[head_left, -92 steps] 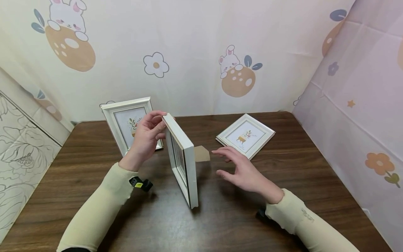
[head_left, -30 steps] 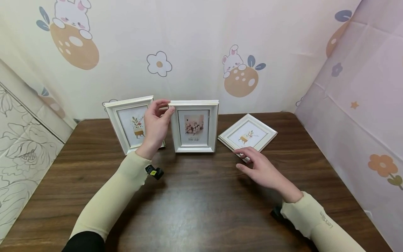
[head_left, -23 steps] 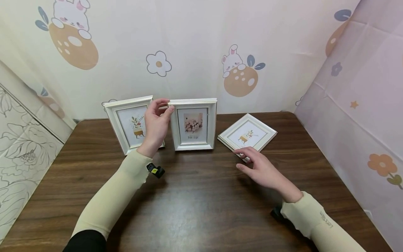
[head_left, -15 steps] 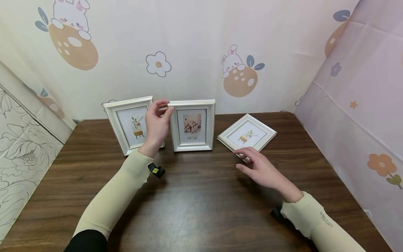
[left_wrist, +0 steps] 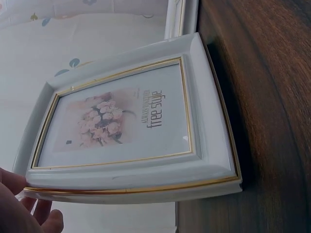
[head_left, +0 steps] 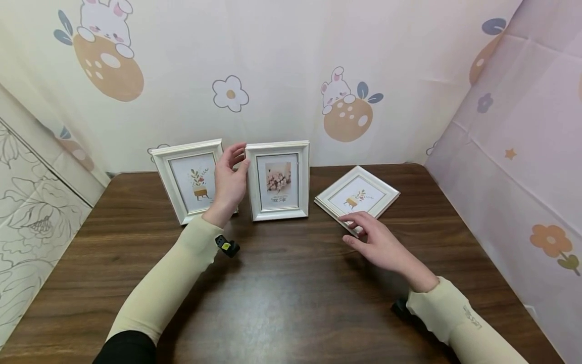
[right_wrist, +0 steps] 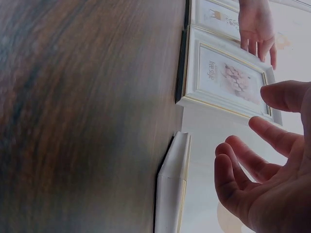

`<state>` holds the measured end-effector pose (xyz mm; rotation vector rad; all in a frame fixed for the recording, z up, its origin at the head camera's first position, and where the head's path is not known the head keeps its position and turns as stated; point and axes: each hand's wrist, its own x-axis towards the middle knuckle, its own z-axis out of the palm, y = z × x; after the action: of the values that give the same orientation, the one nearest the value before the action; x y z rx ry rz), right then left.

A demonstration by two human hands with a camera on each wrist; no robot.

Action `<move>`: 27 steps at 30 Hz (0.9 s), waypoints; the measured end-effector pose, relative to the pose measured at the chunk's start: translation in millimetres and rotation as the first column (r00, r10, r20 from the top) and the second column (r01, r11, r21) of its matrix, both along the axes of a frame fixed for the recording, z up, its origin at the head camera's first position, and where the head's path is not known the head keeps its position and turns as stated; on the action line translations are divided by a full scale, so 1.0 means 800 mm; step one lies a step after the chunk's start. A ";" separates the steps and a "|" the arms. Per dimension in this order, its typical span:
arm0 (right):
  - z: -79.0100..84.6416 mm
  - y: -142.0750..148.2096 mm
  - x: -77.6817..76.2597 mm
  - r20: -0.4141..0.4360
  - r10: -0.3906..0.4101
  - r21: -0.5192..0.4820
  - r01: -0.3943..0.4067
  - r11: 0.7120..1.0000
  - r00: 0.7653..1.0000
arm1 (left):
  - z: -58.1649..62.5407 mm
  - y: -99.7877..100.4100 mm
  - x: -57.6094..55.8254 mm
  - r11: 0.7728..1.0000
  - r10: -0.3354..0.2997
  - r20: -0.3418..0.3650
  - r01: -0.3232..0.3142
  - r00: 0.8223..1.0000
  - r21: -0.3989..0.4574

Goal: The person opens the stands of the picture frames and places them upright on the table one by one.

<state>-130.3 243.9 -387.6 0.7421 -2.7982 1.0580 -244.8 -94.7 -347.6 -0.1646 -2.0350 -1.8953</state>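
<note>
A white picture frame [head_left: 278,215] with a pink-flower print and "free style" lettering stands upright at the back middle of the table. My left hand [head_left: 230,184] is at its upper left edge, with thumb and fingers spread and loosely bent. In the left wrist view, the thumb [left_wrist: 12,182] lies by the frame's corner and the fingers stand off its side. My right hand [head_left: 382,245] hovers with relaxed fingers near the low corner of a white frame [head_left: 379,207] lying flat, with a plant print. To the left stands another upright white frame [head_left: 165,177], partly hidden by my left hand.
The dark wooden table [head_left: 282,303] stretches in front of the frames. Behind it hangs a pale curtain [head_left: 277,60] with rabbit and flower prints, and a similar sheet [head_left: 523,116] borders the right side.
The middle frame was turned from edge-on to face forward and set back beside the left frame. Lately my left fingers have eased from its edge. My right hand moved right, then stayed.
</note>
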 end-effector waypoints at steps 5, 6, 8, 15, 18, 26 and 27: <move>-0.001 0.001 -0.001 0.001 0.004 -0.006 -0.004 1.000 1.000 | 0.000 0.000 -0.001 1.000 -0.016 -0.002 0.016 1.000 -0.010; -0.002 0.001 -0.001 -0.001 0.006 -0.008 -0.006 1.000 1.000 | 0.000 0.000 -0.001 1.000 -0.017 -0.005 0.017 1.000 -0.010; -0.002 0.002 -0.001 -0.009 0.008 -0.011 -0.008 1.000 1.000 | 0.001 0.000 0.001 1.000 -0.014 -0.010 0.014 1.000 -0.012; -0.002 0.005 -0.003 -0.039 0.009 -0.025 -0.010 1.000 0.999 | 0.003 -0.001 0.009 1.000 -0.002 0.042 0.003 0.999 -0.021; -0.001 0.005 -0.003 -0.038 0.006 -0.024 -0.006 1.000 0.999 | 0.003 -0.002 0.010 1.000 -0.001 0.062 0.003 0.998 -0.026; -0.002 0.007 -0.005 -0.042 -0.009 -0.023 0.008 1.000 0.999 | 0.002 -0.005 0.012 0.999 -0.020 0.051 0.022 0.998 -0.033; -0.002 0.008 -0.006 -0.036 -0.012 -0.024 0.011 1.000 0.999 | 0.002 -0.005 0.013 0.999 -0.025 0.045 0.026 0.999 -0.036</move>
<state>-134.9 250.0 -389.4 0.7342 -2.7517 1.0631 -234.4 -98.6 -346.3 -0.1598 -2.1070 -1.8944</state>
